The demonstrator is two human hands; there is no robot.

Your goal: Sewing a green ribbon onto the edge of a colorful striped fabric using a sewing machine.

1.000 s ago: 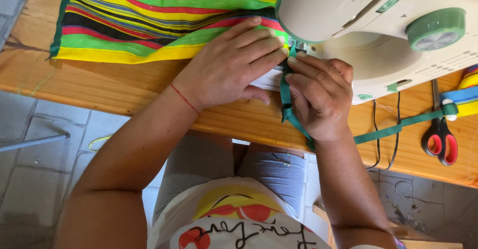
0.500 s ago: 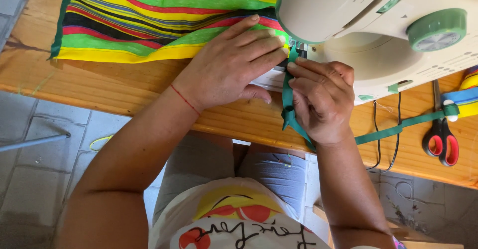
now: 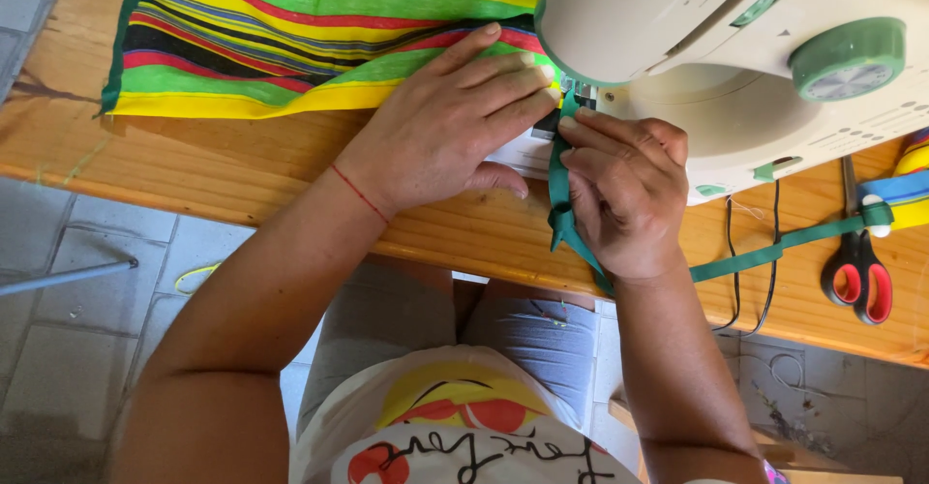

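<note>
Both hands (image 3: 542,150) on green ribbon (image 3: 559,189) beside striped fabric (image 3: 290,29).

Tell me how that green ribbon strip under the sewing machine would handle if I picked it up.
The green ribbon strip is probably floppy: it folds and twists below the right hand and trails slack across the wooden table. It looks thin and flat, so likely very light. It would hardly roll, but may slip through the fingers unless pinched.
</note>
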